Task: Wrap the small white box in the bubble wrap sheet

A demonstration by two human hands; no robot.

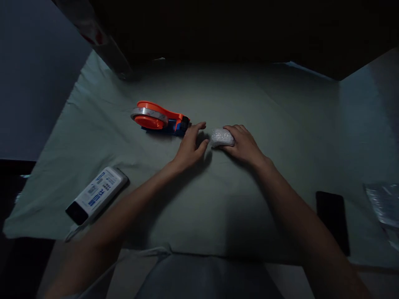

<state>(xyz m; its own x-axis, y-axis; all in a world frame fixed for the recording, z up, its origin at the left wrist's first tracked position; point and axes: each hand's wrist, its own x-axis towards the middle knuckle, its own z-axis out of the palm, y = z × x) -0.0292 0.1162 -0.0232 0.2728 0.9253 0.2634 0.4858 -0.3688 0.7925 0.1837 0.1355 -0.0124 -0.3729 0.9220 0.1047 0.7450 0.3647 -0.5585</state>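
Note:
A small bundle wrapped in bubble wrap point(222, 137) is gripped at its right end by my right hand point(245, 143). What lies inside the wrap cannot be made out. Just left of the bundle, my left hand point(190, 145) has its thumb and fingers apart, with nothing between them. Beside that hand's knuckles lies an orange and blue tape dispenser point(162, 118), loaded with a roll of clear tape point(148, 112); I cannot tell whether the hand touches it.
A white power bank point(98, 193) with blue print and a cable lies at the left. At the right are a black phone point(333, 220) and a sheet of clear plastic wrap point(385, 203). A pale green cloth point(193, 203) covers the table. A dark panel point(218, 29) stands behind.

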